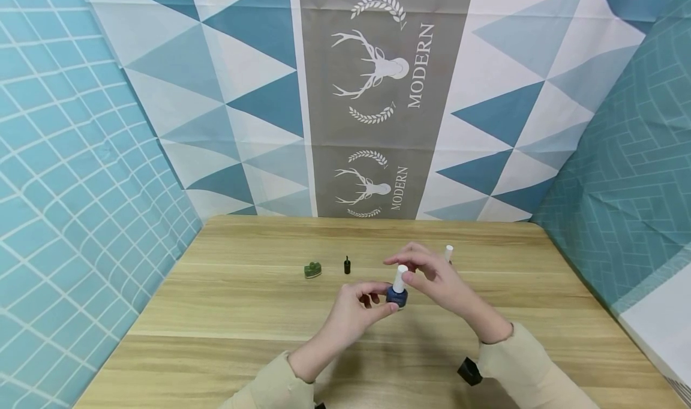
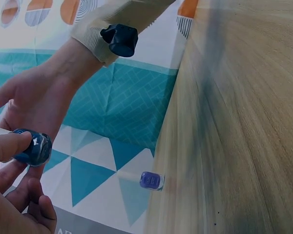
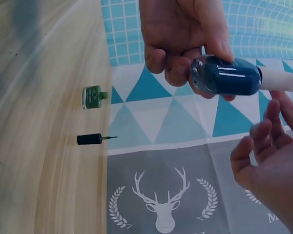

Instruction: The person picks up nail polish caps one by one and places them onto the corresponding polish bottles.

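Observation:
A dark blue nail polish bottle [image 1: 396, 297] with a white cap [image 1: 400, 279] is held above the table. My left hand [image 1: 356, 310] pinches the glass between thumb and fingers; the right wrist view shows this bottle [image 3: 227, 75] tilted onto its side. Close to the cap is my right hand [image 1: 432, 274], its thumb at the cap and its fingers loosely bent. Whether the thumb touches the cap is hard to tell. In the right wrist view that right hand [image 3: 273, 161] has no fingers wrapped round the cap.
A capless green nail polish bottle [image 1: 312, 270] stands on the wooden table [image 1: 243, 313], left of a black cap with its brush [image 1: 347, 266] pointing up. Behind my right hand stands a purple nail polish bottle [image 2: 150, 180], its white cap [image 1: 449, 252] showing. Patterned cloth hangs behind.

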A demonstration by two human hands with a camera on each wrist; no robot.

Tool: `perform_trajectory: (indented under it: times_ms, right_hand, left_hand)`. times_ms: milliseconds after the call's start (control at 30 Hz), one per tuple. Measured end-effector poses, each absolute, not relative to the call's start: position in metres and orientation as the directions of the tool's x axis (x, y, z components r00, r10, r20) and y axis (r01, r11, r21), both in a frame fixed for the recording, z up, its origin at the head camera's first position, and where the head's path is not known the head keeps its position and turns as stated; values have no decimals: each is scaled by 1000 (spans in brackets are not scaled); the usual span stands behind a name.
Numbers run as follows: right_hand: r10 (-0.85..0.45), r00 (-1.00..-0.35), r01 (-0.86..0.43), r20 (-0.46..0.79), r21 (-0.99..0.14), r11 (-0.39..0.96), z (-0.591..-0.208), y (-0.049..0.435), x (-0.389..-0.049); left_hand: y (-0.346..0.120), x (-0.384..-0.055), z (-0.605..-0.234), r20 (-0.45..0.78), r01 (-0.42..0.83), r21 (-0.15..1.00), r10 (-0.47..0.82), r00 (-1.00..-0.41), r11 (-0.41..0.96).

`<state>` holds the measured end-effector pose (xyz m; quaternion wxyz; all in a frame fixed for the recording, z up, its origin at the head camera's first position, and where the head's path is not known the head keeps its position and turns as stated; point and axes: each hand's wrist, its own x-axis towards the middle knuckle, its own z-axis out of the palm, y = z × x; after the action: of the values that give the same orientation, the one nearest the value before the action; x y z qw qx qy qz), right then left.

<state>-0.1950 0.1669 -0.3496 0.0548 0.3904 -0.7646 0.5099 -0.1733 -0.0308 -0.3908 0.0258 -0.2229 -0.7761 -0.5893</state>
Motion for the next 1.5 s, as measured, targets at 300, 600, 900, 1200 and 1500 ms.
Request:
perform_trajectory:
  times_ms: [300, 600, 900, 1200, 1500]
  right_hand:
    - [-643, -607, -642, 467, -765, 50, -350, 170, -197]
    - [-607, -620, -671, 498, -737, 80, -352, 168, -198]
    - [-497, -695, -686, 520, -687, 239, -351, 166, -195]
    - [-422, -773, -606, 473, -749, 270, -350, 164, -192]
    - [-341, -820, -561, 459, -764, 319, -350, 161, -190]
  left_hand:
    - [-30, -173, -389, 294, 389, 889, 349, -890, 243]
    - [-31, -173, -391, 323, 413, 883, 349, -880, 225]
    - [-31, -168, -384, 317, 396, 889, 315, -894, 230]
    - [-33, -152, -357, 270, 347, 909, 307, -912, 231]
    - [-32, -152, -356, 268, 333, 916, 275, -923, 224]
